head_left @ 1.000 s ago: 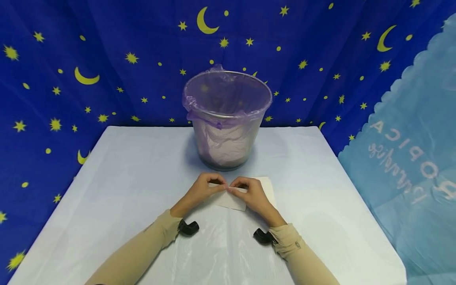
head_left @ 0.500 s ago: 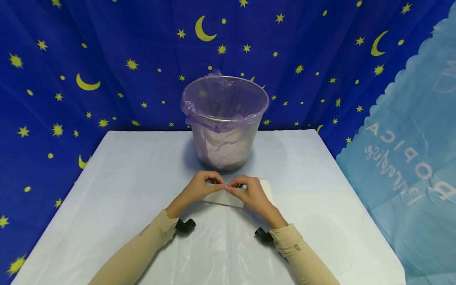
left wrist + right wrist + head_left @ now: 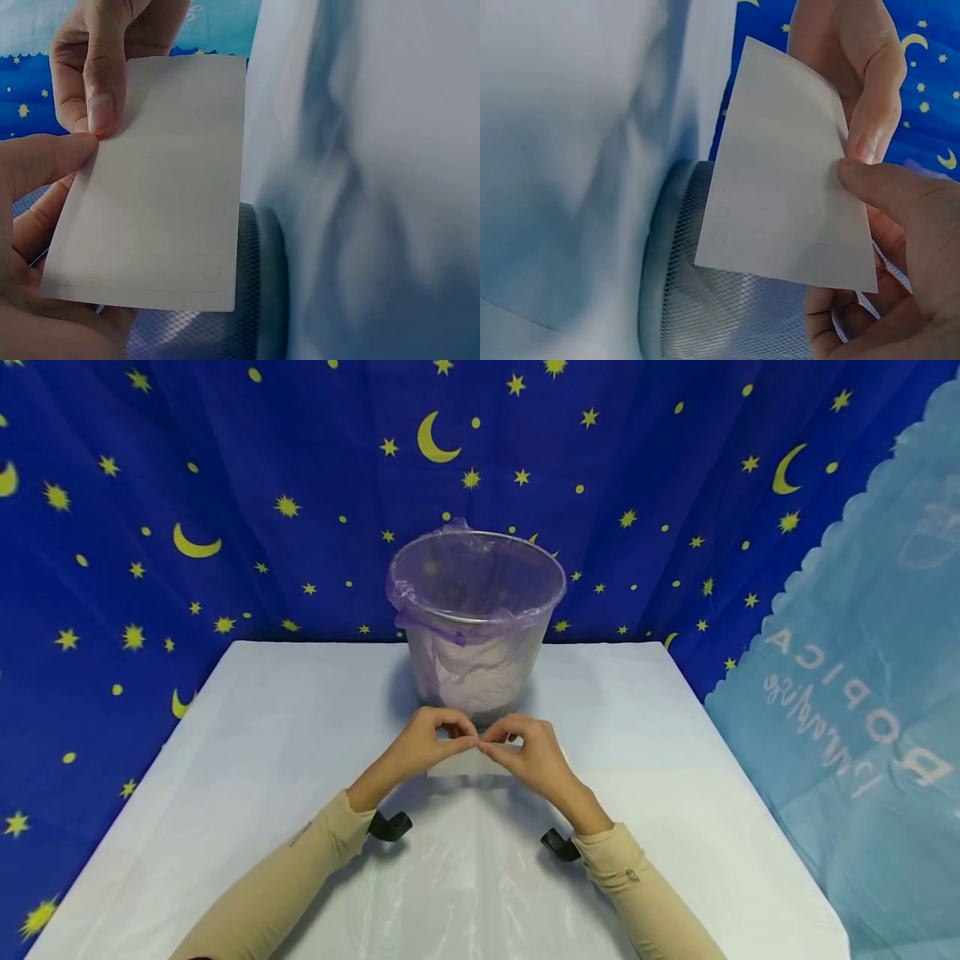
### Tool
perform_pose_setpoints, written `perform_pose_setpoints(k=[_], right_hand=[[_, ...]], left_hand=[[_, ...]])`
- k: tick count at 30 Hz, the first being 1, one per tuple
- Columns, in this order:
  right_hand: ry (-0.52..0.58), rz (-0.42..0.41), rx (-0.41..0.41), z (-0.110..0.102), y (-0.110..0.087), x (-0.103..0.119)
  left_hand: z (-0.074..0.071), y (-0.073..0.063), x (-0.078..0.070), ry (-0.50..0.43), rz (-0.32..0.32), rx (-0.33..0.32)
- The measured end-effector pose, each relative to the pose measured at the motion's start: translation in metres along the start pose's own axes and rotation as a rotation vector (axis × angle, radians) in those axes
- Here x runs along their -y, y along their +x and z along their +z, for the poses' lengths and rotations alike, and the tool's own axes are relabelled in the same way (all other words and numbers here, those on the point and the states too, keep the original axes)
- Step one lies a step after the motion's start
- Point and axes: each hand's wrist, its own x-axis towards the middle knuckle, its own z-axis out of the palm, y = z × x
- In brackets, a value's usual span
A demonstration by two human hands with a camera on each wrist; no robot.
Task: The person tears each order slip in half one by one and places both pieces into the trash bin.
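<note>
In front of the bin, my left hand (image 3: 420,743) and right hand (image 3: 532,756) meet at the fingertips. Between thumb and fingers, both pinch the same edge of one pale rectangular sheet of paper (image 3: 161,180). The sheet (image 3: 780,172) hangs down from that edge, slightly bowed, with faint marks showing on it in the wrist views. From above, most of it is hidden under the hands. Just behind it stands a mesh wastebasket (image 3: 480,672) with a purple plastic liner (image 3: 420,606) folded over its rim.
A white cloth covers the table (image 3: 315,693). A blue curtain (image 3: 300,460) with moons and stars hangs behind, and a light blue cloth (image 3: 847,760) hangs at the right. Black wrist devices (image 3: 390,827) sit under both sleeves.
Both hands have risen slightly toward the wastebasket, lifting the sheet off the table. The pale sheet seen beside the right hand earlier is now mostly hidden behind it. The head view has tilted up.
</note>
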Motion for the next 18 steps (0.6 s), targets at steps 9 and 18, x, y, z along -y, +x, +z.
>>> perform_pose_setpoints(k=[9,18], right_hand=[[-0.028,-0.046,-0.024,-0.011,0.013,0.013],[-0.052,-0.101,-0.041,-0.039,0.037,0.031]], left_hand=[[-0.012,0.008,-0.016,0.063,0.028,0.001],[-0.025,0.027,-0.051,0.114,0.098,-0.036]])
